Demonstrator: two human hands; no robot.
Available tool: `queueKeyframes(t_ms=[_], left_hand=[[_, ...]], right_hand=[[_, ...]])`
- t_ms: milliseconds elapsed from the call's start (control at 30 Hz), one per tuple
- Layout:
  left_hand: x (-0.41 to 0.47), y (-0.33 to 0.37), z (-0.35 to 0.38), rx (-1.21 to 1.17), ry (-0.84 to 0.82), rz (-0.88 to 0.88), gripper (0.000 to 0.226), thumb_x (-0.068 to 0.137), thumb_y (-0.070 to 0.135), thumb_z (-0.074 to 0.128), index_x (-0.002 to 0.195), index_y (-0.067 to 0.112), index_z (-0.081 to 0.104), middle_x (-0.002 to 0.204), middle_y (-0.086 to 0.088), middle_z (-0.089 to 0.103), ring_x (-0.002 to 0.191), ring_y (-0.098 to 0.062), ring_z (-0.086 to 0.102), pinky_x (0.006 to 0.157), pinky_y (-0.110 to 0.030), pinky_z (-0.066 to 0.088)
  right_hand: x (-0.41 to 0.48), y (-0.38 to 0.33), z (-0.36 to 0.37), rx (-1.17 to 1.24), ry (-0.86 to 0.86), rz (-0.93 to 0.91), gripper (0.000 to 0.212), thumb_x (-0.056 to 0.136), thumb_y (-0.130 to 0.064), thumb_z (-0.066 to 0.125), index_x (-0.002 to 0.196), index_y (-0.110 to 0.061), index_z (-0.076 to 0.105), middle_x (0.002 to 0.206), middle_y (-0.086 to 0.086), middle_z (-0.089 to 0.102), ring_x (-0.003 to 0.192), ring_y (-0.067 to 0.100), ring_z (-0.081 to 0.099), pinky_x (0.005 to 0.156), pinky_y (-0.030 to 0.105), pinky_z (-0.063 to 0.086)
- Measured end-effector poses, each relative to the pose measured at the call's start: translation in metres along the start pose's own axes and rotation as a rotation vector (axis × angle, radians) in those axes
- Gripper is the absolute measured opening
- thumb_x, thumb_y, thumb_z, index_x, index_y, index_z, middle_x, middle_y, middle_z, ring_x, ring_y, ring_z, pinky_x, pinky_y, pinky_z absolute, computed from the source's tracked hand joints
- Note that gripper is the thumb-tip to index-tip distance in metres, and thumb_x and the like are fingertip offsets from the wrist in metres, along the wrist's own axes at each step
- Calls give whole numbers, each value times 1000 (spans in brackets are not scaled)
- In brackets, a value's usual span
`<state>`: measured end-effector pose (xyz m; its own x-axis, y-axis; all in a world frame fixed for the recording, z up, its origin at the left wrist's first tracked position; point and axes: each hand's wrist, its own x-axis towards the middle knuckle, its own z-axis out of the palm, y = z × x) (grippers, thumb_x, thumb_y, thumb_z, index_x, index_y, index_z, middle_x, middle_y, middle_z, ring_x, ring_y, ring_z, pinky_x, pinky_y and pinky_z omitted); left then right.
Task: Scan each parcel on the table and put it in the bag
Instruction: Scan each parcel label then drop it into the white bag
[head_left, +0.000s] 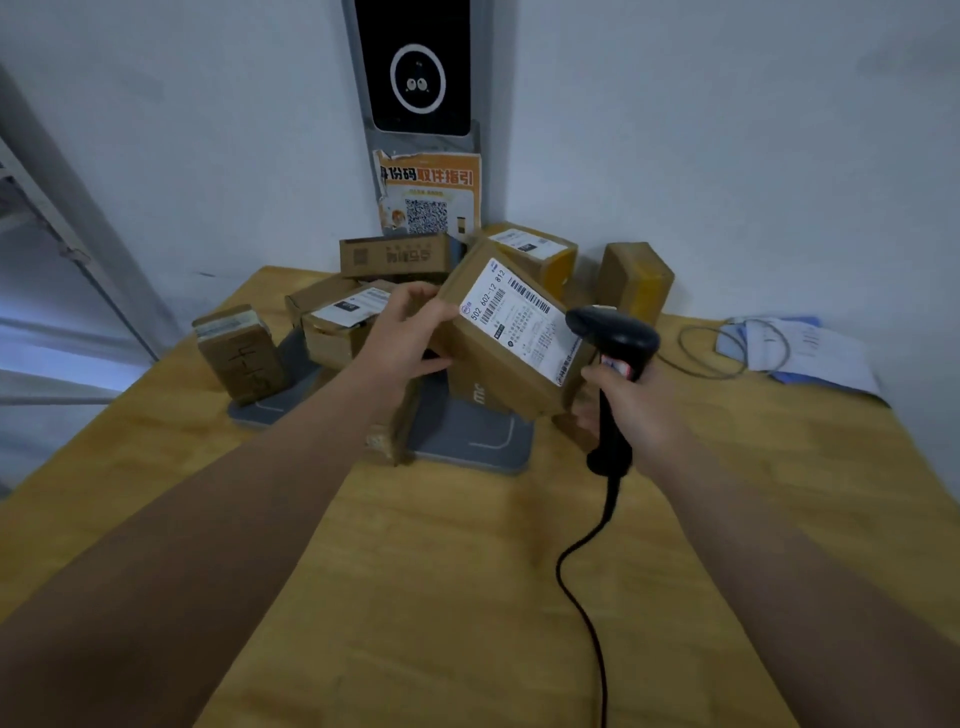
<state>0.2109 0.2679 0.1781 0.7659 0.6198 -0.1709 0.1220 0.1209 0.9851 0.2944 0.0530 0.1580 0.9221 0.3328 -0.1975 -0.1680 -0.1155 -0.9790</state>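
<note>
Left hand (402, 332) grips tilted parcel (511, 332), label up; right hand (631, 400) clasps scanner (613, 338). Label print blurred, apparently unreadable; cable (587, 597) cut off below.

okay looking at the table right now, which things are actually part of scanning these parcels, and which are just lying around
Part of the job:
- held parcel in the left hand
- barcode scanner in the right hand
- cardboard parcels waiting behind, e.g.

Just lying about:
- papers at the right edge
- orange QR poster on the wall
</note>
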Motion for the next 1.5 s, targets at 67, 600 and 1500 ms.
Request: queueKeyframes(t_ms=[67, 600, 1500], left_hand=[[-6, -7, 0, 37, -38, -8, 28, 87, 25, 64, 114, 29, 56, 124, -2, 54, 114, -22, 53, 89, -43, 56], [-38, -100, 30, 337, -339, -107, 42, 86, 24, 70, 126, 30, 60, 116, -1, 59, 97, -10, 59, 73, -21, 49], [-23, -112, 16, 313, -262, -126, 44, 88, 23, 67, 130, 27, 58, 118, 3, 62, 105, -11, 59, 89, -34, 54]], right_hand=[[-8, -1, -9, -142, 44, -55, 19, 88, -12, 62, 105, -9, 57, 75, 13, 66, 58, 22, 62, 55, 32, 55], [-98, 73, -45, -458, -31, 40, 18, 84, -18, 68, 74, -6, 58, 57, 5, 50, 50, 16, 48, 50, 28, 42], [-128, 108, -41, -360, -59, 14, 21, 90, -10, 61, 80, 8, 58, 58, 11, 52, 41, 6, 48, 42, 12, 40]])
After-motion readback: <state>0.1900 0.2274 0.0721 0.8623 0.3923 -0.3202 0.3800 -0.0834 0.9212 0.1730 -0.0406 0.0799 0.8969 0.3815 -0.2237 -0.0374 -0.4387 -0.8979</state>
